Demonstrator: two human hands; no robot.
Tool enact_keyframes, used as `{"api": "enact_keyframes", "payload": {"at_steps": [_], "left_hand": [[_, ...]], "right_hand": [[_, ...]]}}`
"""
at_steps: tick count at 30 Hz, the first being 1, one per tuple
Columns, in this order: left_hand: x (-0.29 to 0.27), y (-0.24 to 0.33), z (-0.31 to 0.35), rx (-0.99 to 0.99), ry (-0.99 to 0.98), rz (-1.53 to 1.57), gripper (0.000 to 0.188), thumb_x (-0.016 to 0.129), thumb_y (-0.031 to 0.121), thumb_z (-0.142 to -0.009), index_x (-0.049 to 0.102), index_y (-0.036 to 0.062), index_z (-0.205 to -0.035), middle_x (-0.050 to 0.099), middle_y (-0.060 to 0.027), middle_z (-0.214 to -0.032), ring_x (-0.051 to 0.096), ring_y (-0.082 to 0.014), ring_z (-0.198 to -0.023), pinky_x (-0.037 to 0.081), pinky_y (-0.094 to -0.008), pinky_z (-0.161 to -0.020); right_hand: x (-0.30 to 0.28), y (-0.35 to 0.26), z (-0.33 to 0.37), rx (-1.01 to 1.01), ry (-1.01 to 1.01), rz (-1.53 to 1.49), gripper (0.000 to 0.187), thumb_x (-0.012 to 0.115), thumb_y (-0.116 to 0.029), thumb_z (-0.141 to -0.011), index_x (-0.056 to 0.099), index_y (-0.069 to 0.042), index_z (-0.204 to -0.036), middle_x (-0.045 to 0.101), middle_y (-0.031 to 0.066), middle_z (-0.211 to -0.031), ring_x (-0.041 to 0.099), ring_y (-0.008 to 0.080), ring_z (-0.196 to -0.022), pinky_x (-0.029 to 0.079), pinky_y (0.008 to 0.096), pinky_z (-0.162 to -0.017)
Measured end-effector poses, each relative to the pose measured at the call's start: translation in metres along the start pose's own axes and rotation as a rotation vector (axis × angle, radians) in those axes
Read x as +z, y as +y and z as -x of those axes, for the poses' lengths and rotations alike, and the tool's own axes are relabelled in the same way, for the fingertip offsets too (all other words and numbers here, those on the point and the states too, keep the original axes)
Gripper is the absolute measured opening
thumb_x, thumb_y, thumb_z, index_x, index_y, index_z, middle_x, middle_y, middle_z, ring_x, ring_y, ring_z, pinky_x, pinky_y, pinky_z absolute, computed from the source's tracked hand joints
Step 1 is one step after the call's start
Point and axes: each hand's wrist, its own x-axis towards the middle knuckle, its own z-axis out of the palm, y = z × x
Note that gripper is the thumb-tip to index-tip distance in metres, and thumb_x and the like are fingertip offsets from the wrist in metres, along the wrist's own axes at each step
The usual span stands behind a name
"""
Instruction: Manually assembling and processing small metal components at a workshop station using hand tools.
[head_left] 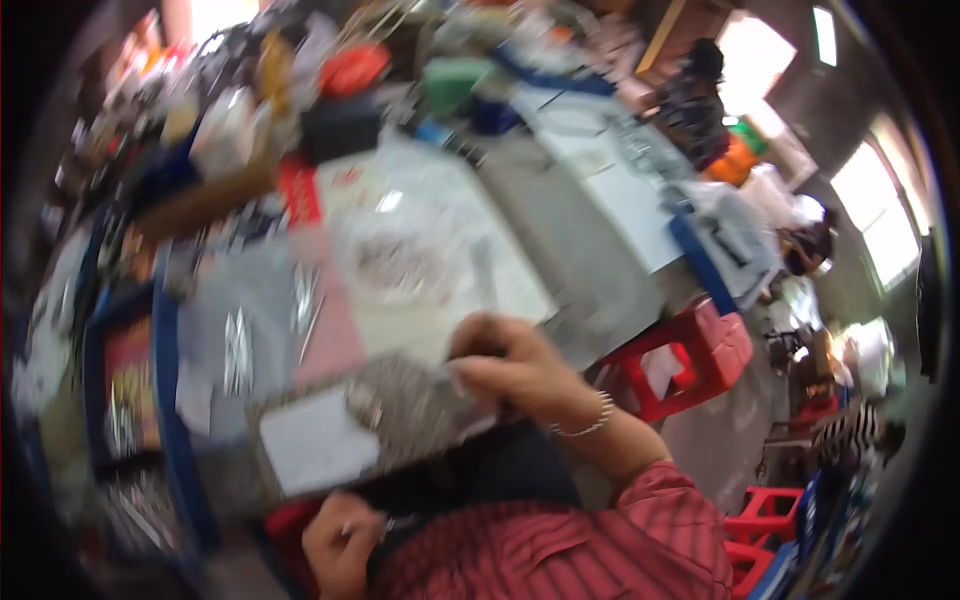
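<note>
My right hand [520,370] is raised over the near edge of the table, fingers curled and thumb pressed to them. Whatever it may hold is too blurred to make out. Low in front of my body, my left hand [343,545] is closed, with a small shiny bit beside its fingertips. Between the hands and the table lies a grey-brown mat [425,400]. On it rest a white card [318,440] and a small clear, shiny piece [364,407] at the card's corner. Farther off, a clear plastic bag [400,260] lies on a pale sheet [490,270].
Thin silvery rods [238,352] lie on a clear sheet to the left, beside a blue-edged tray [125,375]. Piled goods crowd the table's far side, including an orange-red bundle [353,69]. A red plastic stool [685,360] stands at the right. Another person [690,105] sits beyond.
</note>
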Motion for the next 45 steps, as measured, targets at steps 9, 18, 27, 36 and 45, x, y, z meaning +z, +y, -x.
{"api": "enact_keyframes", "payload": {"at_steps": [9, 18, 27, 36, 45], "left_hand": [[0.041, -0.009, -0.011, -0.324, -0.239, 0.325, 0.016, 0.061, 0.0, -0.089, 0.063, -0.0032, -0.104, 0.05, -0.0019, -0.087, 0.056, -0.0062, -0.068, 0.047, -0.0191, -0.061], [0.046, -0.014, 0.002, -0.396, -0.189, 0.283, 0.01, 0.061, 0.005, -0.09, 0.062, -0.0039, -0.095, 0.049, -0.0004, -0.084, 0.055, -0.0038, -0.067, 0.045, -0.0174, -0.056], [0.057, -0.019, -0.011, -0.421, -0.091, 0.184, 0.006, 0.059, 0.006, -0.091, 0.06, -0.0002, -0.09, 0.055, 0.0015, -0.074, 0.05, -0.0031, -0.059, 0.041, -0.0185, -0.052], [0.066, -0.01, -0.005, -0.414, -0.021, 0.294, 0.009, 0.055, 0.007, -0.093, 0.059, 0.0043, -0.086, 0.053, 0.0027, -0.066, 0.045, -0.0044, -0.055, 0.036, -0.018, -0.052], [0.076, -0.017, -0.009, -0.452, -0.142, 0.401, 0.01, 0.054, 0.01, -0.095, 0.059, 0.0048, -0.089, 0.055, 0.0017, -0.068, 0.048, -0.0053, -0.054, 0.038, -0.0182, -0.051]], "right_hand": [[0.029, 0.069, 0.041, 0.27, -0.066, -0.583, 0.011, 0.06, -0.005, -0.088, 0.052, -0.004, -0.095, 0.06, 0.0064, -0.075, 0.046, 0.0061, -0.049, 0.04, 0.0204, -0.042], [0.039, 0.083, 0.049, 0.273, -0.1, -0.519, 0.009, 0.058, -0.006, -0.091, 0.053, -0.003, -0.098, 0.061, 0.007, -0.076, 0.047, 0.0057, -0.05, 0.041, 0.0204, -0.044], [0.035, 0.089, 0.057, 0.292, -0.056, -0.334, 0.017, 0.06, -0.01, -0.089, 0.058, 0.0, -0.102, 0.06, 0.0045, -0.079, 0.051, 0.0082, -0.05, 0.042, 0.0224, -0.045], [0.064, 0.118, 0.076, 0.108, -0.054, -0.501, 0.026, 0.062, -0.014, -0.092, 0.055, -0.002, -0.114, 0.062, 0.0003, -0.092, 0.056, 0.007, -0.084, 0.047, 0.0223, -0.073], [0.056, 0.104, 0.082, -0.042, 0.071, -0.432, 0.009, 0.062, -0.007, -0.09, 0.062, -0.002, -0.098, 0.063, 0.0035, -0.071, 0.058, 0.0094, -0.055, 0.043, 0.0202, -0.047]]}}
